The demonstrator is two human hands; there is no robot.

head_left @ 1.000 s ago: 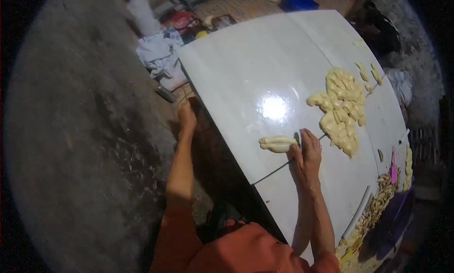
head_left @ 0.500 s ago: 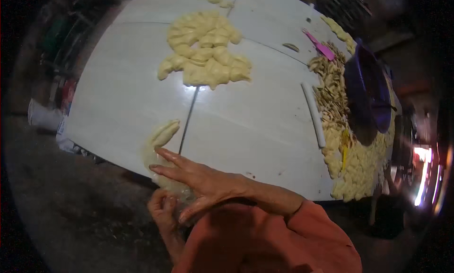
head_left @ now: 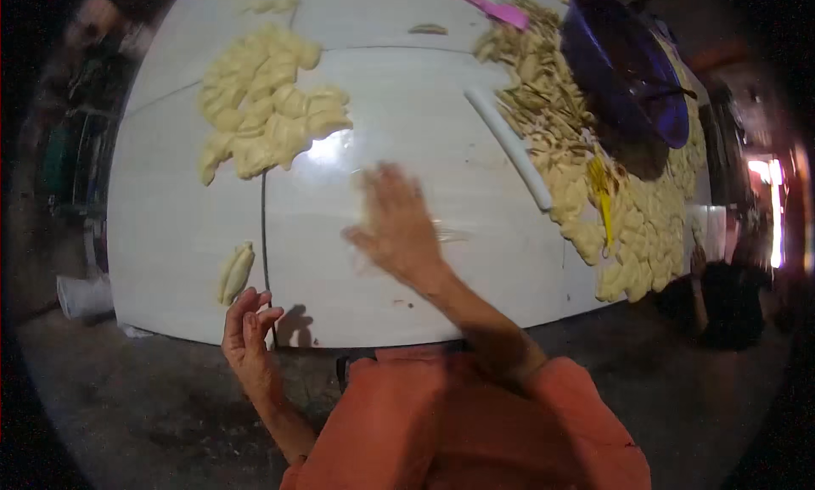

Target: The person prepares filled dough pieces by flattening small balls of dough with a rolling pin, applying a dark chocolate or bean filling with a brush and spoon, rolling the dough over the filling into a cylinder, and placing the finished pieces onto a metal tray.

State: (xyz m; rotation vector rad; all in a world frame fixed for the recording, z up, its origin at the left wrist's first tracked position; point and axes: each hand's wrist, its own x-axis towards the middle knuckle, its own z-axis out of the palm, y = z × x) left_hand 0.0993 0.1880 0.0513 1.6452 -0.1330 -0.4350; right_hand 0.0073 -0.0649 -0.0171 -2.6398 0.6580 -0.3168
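Behind the tabletop (head_left: 407, 99) the room is dim, with a bright opening (head_left: 776, 210) past the right end and a pale container (head_left: 85, 296) outside the near left corner. The white, glossy tabletop is crossed by dark seams; its near edge runs just in front of the person's orange-red shirt (head_left: 501, 413).

Close to that edge, toward the near left corner, a pale dough roll (head_left: 236, 273) lies beside a seam. The left hand (head_left: 249, 341) is at the near edge, its grip loosely parted, fingers half bent just beside the roll's lower end; whether they touch cannot be told. The right hand (head_left: 397, 222), blurred, is palm down over the middle of the near half, its grip flat and spread, near a thin shiny patch (head_left: 448, 233). White surface extends between the two hands, and from the right hand to a white tube (head_left: 509, 149) lying slantwise.

Toward the right edge stands a purple basin (head_left: 586, 40), a dark handle (head_left: 666, 91) reaching its rim; its contents are too dark to make out. Against it lie a heap of brownish strips (head_left: 535, 74) and a pink utensil (head_left: 497, 10). Dough pieces (head_left: 645, 235) cover the near right corner, a yellow utensil (head_left: 604, 193) on them. A dough mound (head_left: 263, 121) rests toward the left edge, well apart from the basin.
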